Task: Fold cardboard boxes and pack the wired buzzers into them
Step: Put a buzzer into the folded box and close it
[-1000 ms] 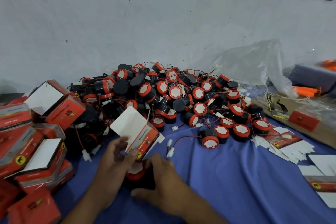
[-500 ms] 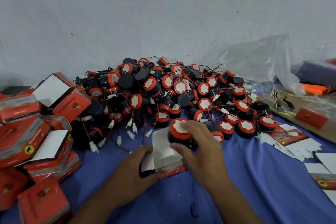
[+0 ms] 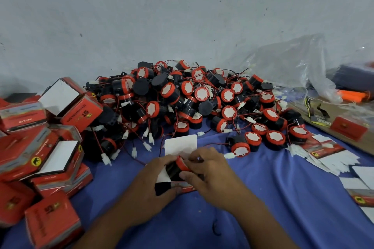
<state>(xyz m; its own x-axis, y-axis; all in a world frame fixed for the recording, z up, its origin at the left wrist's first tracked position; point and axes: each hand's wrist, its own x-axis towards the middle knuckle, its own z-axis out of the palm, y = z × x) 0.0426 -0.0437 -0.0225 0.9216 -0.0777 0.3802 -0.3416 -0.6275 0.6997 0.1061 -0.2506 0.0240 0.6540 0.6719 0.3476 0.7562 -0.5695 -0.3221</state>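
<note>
On cloth [image 3: 263, 198] | hands (left [image 3: 149, 186] holds box [image 3: 180, 144], right [image 3: 208, 174] buzzer [image 3: 177, 168]) | side box [image 3: 81, 113]: "ST"

single head-worn wide-angle view, faces forward and down over blue cloth [image 3: 283, 198], left hand [image 3: 149, 184] and right hand [image 3: 210, 180] close at bottom centre, buzzer pile [image 3: 192, 103] mid-frame, wall [image 3: 182, 16] fills top

Both bare: left hand [image 3: 149, 185] & right hand [image 3: 211, 176], w/ bare forearms.
</note>
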